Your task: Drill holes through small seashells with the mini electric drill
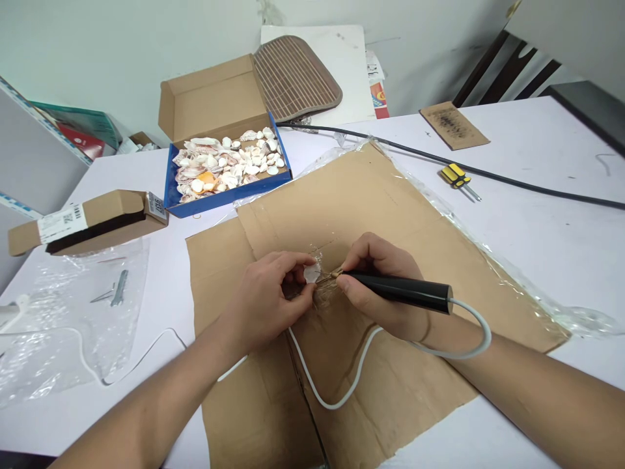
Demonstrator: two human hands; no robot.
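Note:
Over the brown cardboard (420, 228), my left hand (276, 293) pinches a small whitish shell (312, 272) between thumb and fingertips. My right hand (381, 280) is wrapped round a black pen-like tool (410, 291) with a white cable (481, 339) leaving its rear end. The tool's thin metal tip points left and reaches the shell; whether they touch is too small to tell. Behind the hands, a blue box (224, 203) with a raised cardboard lid holds several white and pinkish shells (234, 159) and one orange piece.
A long cardboard box (112, 218) and clear plastic wrap (83, 312) lie on the left. Yellow-black screwdrivers (456, 176), a black cable (488, 174) and a stained cardboard piece (452, 124) are at the back right. A woven mat (295, 71) leans behind the box.

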